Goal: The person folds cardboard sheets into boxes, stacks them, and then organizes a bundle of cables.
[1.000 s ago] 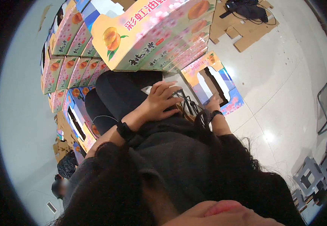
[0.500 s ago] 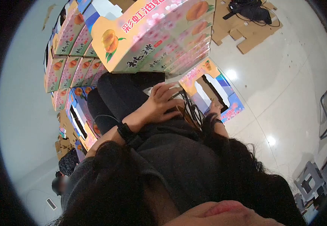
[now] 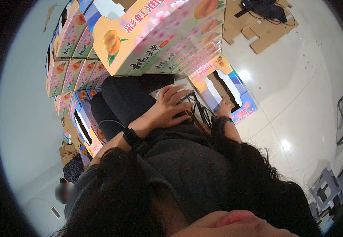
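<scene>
My left hand (image 3: pixel 171 106) is held over my lap with its fingers spread and nothing in them. A dark band circles that wrist. Dark cables (image 3: pixel 200 114) lie just to its right. My right hand (image 3: pixel 224 108) is at the near side of a printed gift carton (image 3: pixel 215 73), its fingers bent over the edge of the cut-out opening. This carton is pink, yellow and blue, with a peach picture. Close beyond my knees stands a row of matching cartons (image 3: pixel 151 55), packed one behind another.
More printed cartons (image 3: pixel 74 69) are stacked at the left, by a pale wall. Flattened cardboard (image 3: pixel 268 39) with a black bag (image 3: pixel 264 11) lies on the tiled floor at top right. Grey plastic stools (image 3: pixel 327 187) stand at lower right. Another person (image 3: pixel 73 170) is at lower left.
My right hand and the carton beside it have shifted slightly upward in the view. The left hand stays spread in nearly the same place.
</scene>
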The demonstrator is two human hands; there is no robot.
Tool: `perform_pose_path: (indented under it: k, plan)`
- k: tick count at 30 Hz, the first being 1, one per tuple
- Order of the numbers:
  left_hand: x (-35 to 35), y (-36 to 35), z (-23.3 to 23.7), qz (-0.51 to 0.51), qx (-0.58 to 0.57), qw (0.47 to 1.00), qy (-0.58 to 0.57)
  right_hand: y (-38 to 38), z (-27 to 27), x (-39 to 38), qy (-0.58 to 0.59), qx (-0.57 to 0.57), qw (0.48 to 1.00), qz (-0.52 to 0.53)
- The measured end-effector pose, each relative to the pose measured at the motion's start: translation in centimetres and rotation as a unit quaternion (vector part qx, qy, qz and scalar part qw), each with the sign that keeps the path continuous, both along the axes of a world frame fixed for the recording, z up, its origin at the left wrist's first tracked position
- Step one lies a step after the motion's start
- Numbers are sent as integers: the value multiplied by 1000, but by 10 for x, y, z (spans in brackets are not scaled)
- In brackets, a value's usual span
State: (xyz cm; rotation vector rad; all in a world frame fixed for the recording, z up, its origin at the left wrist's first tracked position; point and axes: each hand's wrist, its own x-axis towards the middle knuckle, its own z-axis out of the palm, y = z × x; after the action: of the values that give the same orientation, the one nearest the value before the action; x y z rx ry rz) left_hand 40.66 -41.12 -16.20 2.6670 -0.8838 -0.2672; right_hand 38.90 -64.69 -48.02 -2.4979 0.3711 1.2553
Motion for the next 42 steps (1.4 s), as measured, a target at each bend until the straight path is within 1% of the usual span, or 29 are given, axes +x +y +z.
perform_pose_path:
  k: [3, 6, 12, 15, 18, 19, 20, 22, 23, 25, 26, 27, 28, 29, 32, 33, 34, 35, 37, 38, 39, 40, 41, 42]
  plan:
    - [-1, 0, 0, 3, -1, 1000, 3, 0, -24, -4, 0, -4, 1000, -15]
    - [-1, 0, -1, 5, 3, 1000, 6, 3, -11, 0, 8, -3, 1000, -16]
    - [-3, 2, -3, 6, -5, 1000, -2, -2, -9, -7, -31, 13, 999, -11]
    - [-3, 2, -4, 3, -14, 1000, -7, -11, -7, -14, -105, 47, 992, -54]
    - [-3, 5, -3, -2, -18, 1000, -4, -38, -28, -23, -266, 101, 944, -164]
    - [-3, 5, -4, -1, -20, 1000, 0, -44, 8, -12, -255, 94, 943, -191]
    - [-3, 4, -4, 0, -22, 1000, 3, -52, 9, -12, -307, 29, 934, -181]
    - [-4, 4, -6, 2, -20, 1000, 3, -68, 11, -14, -402, -101, 896, -161]
    - [-4, 4, -6, 2, -18, 1000, 1, -70, 15, -11, -354, -138, 896, -228]
    - [-3, 3, -6, 7, -37, 999, -5, -73, 33, -1, -250, -209, 875, -358]
    - [-3, 2, -6, 9, -46, 999, -8, -77, 21, 2, -170, -211, 868, -416]
    - [-3, 1, -6, 8, -44, 999, -9, -86, -12, 1, -85, -158, 855, -487]
    - [-2, 1, -5, 7, -41, 999, -10, -94, -65, -4, 6, -95, 818, -568]
    - [-2, 1, -5, 5, -38, 999, -10, -100, -100, -10, 57, -43, 792, -607]
    - [-1, 1, -3, 2, -26, 1000, -12, -100, -91, -16, 54, 40, 804, -590]
    - [-2, 1, -4, 3, -29, 999, -14, -95, -91, -12, 27, -71, 836, -543]
    - [-2, 0, -6, 5, -33, 999, -17, -88, -88, -7, 10, -188, 849, -495]
    - [-3, 1, -7, 8, -36, 999, -20, -72, -46, 4, -30, -234, 867, -439]
    - [-4, 1, -7, 8, -27, 1000, -13, -47, 25, 19, -123, -234, 894, -362]
    - [-4, 1, -7, 7, -24, 1000, -10, -49, 30, 30, -123, -108, 927, -336]
    - [-4, 2, -7, 6, -21, 1000, -7, -49, 29, 47, -121, 20, 945, -304]
    - [-4, 3, -9, 5, -19, 1000, -5, -32, -6, 55, -239, 55, 931, -272]
    - [-4, 3, -10, 5, -17, 1000, -3, -15, -63, 64, -287, 163, 897, -294]
    - [-5, 4, -12, 4, -25, 1000, -1, 1, -44, 84, -221, 311, 871, -310]
